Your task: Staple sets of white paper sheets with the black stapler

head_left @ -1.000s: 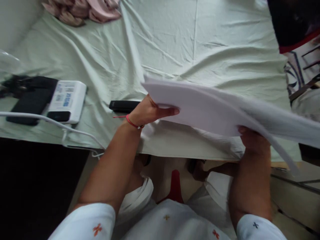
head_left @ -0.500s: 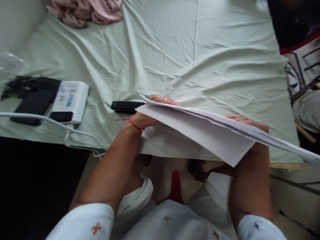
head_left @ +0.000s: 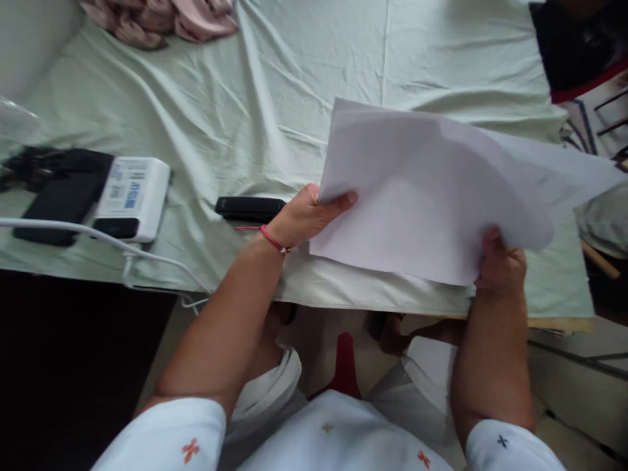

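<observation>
Far left on the pale green sheet [head_left: 255,98]: black device [head_left: 53,196] lying flat, white power bank [head_left: 131,199] touching its right side, white cable [head_left: 98,239] running across the near edge of the bed in front of both. Pink cloth [head_left: 161,16] bunched at the top left, well apart from everything else. Moving right, black remote [head_left: 249,208] flat on the sheet, just beside the left hand [head_left: 307,216]. Left hand has a red thread on the wrist and pinches the left edge of the white papers [head_left: 422,196]: thumb on the near face, remaining fingers hidden behind the sheets. Papers are a loose stack of several sheets, raised off the bed and tilted up toward the camera, spanning between both hands above the near edge of the mattress, right end bowed and fanning out past the right hand [head_left: 500,265]. Right hand clamps the lower right corner, thumb on the near side, other fingers curled behind; can't tell how they sit on the back. Far right: dark cloth with a red edge [head_left: 574,59] at the top corner, next to the bed. Below the bed edge, white clothing with small cross marks [head_left: 338,432].
</observation>
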{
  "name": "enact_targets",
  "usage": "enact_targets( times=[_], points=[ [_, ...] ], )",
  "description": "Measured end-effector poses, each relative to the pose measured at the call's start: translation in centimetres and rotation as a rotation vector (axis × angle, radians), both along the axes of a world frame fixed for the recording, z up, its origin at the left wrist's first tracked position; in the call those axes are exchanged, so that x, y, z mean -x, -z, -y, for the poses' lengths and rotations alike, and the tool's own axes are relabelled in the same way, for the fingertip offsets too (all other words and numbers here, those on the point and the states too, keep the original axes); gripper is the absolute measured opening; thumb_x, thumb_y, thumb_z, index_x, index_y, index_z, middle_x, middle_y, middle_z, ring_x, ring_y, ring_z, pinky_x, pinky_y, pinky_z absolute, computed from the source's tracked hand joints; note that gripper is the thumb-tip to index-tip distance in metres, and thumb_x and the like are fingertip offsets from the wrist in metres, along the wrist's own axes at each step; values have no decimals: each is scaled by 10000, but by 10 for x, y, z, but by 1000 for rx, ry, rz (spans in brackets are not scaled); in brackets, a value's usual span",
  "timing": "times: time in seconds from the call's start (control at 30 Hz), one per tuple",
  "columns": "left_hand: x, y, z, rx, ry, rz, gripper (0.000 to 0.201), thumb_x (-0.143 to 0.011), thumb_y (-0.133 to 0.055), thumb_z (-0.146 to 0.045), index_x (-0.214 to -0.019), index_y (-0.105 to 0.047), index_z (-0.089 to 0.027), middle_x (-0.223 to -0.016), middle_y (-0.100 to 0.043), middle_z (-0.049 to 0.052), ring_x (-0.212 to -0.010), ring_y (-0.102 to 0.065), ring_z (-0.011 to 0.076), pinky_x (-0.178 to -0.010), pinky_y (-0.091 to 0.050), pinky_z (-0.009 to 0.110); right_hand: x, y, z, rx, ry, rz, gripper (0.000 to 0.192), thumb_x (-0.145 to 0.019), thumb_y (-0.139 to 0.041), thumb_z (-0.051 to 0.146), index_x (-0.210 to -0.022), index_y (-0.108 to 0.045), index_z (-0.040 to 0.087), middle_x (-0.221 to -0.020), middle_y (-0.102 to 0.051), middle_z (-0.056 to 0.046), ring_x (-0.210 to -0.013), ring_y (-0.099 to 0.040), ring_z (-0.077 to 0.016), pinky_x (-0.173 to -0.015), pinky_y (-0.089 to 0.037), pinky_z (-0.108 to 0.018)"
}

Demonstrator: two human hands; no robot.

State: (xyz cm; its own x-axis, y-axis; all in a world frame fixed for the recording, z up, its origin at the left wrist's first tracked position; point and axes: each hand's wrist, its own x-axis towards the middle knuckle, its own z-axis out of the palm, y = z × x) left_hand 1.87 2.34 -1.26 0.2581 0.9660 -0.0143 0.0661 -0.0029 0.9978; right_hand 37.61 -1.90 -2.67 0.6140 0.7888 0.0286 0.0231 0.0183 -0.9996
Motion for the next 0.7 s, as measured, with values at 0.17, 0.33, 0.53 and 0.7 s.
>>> enact_targets(
  times=[0.17,0.33,0.53,0.7],
  points=[
    [-3,3,1,162,48,128,522,-894,-883,-679,-1141,-809,-225,-1130,-829,74,-1035,-791,286,-827,-679,384,1,1,-6,-8,52,19,496,-633,-979,596,-786,-681,229,-837,-756,-18,-787,-682,-172,-691,-609,-292],
    [-12,-2,6,279,31,211,522,-871,-934,-587,-1213,-790,-220,-1148,-850,95,-1015,-821,279,-799,-699,359,-2,1,-7,6,37,1,490,-625,-994,562,-843,-734,208,-938,-808,-49,-848,-725,-185,-779,-635,-316],
    [-13,-8,8,256,46,200,490,-866,-913,-549,-1184,-783,-200,-1128,-854,96,-1066,-831,315,-876,-726,412,2,-6,-2,19,-24,-27,504,-540,-1031,450,-907,-822,174,-997,-849,-80,-868,-748,-199,-830,-655,-340],
    [-1,-10,5,310,49,193,464,-825,-962,-550,-1122,-795,-236,-1063,-859,78,-968,-831,295,-774,-701,373,-1,-8,3,177,-145,-101,555,-463,-1070,486,-858,-805,200,-896,-841,-75,-775,-747,-236,-704,-650,-379]
  ],
)
